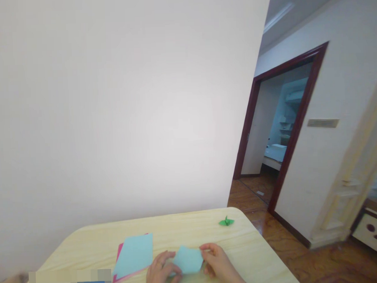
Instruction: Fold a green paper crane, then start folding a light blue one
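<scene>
currently the right hand pinches a folded light-blue paper; the left hand touches it, grip unclear; a green origami crane sits at the paper's two o'clock.

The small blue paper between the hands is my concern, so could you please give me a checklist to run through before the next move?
1. Left hand at the small blue paper's left side: ok, fingers touch it.
2. Right hand at its right side: ok, fingertips are at the edge.
3. Green folded-paper figure apart from both hands: ok, it sits near the table's far right corner.
4. Large blue sheet squared over the pink sheet: not ok, pink edges stick out.
5. Creases sharp: cannot tell, too blurred.
</scene>
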A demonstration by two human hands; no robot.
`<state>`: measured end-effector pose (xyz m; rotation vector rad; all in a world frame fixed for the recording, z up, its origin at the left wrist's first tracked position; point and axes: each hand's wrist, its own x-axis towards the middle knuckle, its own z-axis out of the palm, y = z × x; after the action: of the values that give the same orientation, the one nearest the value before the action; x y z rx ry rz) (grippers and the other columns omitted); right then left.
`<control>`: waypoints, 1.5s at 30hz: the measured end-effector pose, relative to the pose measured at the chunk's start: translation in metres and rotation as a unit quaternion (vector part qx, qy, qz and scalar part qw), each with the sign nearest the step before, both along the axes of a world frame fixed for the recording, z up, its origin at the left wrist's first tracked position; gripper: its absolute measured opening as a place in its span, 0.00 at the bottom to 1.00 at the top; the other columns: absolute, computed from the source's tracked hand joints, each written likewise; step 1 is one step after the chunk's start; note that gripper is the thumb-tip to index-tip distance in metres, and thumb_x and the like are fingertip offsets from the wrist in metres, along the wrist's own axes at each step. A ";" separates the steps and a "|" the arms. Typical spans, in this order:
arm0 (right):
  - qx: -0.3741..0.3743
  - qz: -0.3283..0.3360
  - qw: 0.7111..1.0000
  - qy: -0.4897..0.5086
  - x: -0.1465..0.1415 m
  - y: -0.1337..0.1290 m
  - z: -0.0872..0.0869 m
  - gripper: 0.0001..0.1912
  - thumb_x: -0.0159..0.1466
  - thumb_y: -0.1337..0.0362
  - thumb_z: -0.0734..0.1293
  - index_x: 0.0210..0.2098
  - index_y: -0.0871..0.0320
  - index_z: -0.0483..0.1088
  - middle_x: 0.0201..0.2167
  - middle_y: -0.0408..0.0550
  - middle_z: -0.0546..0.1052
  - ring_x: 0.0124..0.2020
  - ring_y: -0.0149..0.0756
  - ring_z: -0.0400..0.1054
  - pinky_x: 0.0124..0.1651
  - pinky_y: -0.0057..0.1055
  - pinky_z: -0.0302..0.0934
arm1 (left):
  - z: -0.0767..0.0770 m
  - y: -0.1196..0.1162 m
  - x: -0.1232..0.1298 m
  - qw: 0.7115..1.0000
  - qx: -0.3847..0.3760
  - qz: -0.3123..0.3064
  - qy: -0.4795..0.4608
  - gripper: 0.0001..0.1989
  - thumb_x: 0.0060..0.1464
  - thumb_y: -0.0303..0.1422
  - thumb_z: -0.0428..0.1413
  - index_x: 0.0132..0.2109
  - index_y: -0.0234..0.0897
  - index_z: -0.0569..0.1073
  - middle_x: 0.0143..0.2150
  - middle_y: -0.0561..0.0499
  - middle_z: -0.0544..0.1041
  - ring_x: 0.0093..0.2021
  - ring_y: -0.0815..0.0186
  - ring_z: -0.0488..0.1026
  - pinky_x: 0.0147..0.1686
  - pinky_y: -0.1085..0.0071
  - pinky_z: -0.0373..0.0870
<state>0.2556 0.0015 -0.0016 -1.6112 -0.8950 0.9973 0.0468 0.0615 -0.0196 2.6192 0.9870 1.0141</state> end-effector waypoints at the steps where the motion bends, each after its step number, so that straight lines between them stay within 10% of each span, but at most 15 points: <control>1: -0.006 0.010 1.000 -0.002 0.000 0.001 -0.001 0.23 0.50 0.51 0.63 0.37 0.64 0.65 0.15 0.39 0.68 0.12 0.26 0.61 0.12 0.20 0.47 | 0.002 0.000 -0.001 1.000 0.004 -0.005 0.003 0.05 0.43 0.33 0.61 0.30 0.51 0.78 0.43 0.51 0.78 0.45 0.57 0.73 0.41 0.62 0.71; 12: 0.016 0.103 0.994 -0.030 -0.009 0.023 0.005 0.10 0.46 0.69 0.65 0.30 0.62 0.71 0.22 0.43 0.73 0.19 0.28 0.63 0.18 0.21 0.52 | 0.007 -0.001 -0.004 0.997 -0.057 0.051 0.004 0.04 0.46 0.39 0.58 0.28 0.48 0.77 0.47 0.51 0.77 0.49 0.53 0.71 0.43 0.53 0.69; 24: 0.149 0.145 0.978 -0.016 -0.020 0.002 0.030 0.12 0.54 0.58 0.64 0.31 0.61 0.70 0.26 0.44 0.74 0.30 0.34 0.66 0.33 0.27 0.58 | 0.034 -0.018 0.000 0.958 -0.231 0.027 -0.168 0.10 0.46 0.37 0.55 0.37 0.42 0.71 0.31 0.53 0.80 0.34 0.61 0.76 0.36 0.71 0.70; 34: 0.139 0.088 0.981 -0.103 -0.025 0.009 0.013 0.08 0.54 0.61 0.64 0.24 0.61 0.67 0.19 0.41 0.68 0.23 0.30 0.61 0.26 0.25 0.55 | 0.034 -0.011 -0.003 0.941 -0.285 0.031 -0.183 0.13 0.41 0.42 0.57 0.35 0.41 0.75 0.29 0.53 0.80 0.31 0.60 0.75 0.36 0.70 0.70; 45: 0.157 0.072 0.981 -0.091 -0.031 0.002 0.025 0.10 0.57 0.60 0.63 0.28 0.62 0.68 0.23 0.46 0.72 0.26 0.34 0.65 0.28 0.26 0.56 | 0.039 -0.008 -0.003 0.858 -0.418 -0.015 -0.299 0.24 0.33 0.49 0.61 0.36 0.37 0.75 0.32 0.48 0.81 0.36 0.57 0.76 0.36 0.67 0.71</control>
<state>0.2247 0.0030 0.0232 -1.3983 -1.2419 0.7680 0.0435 0.0538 0.0193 1.4773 0.9208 0.9836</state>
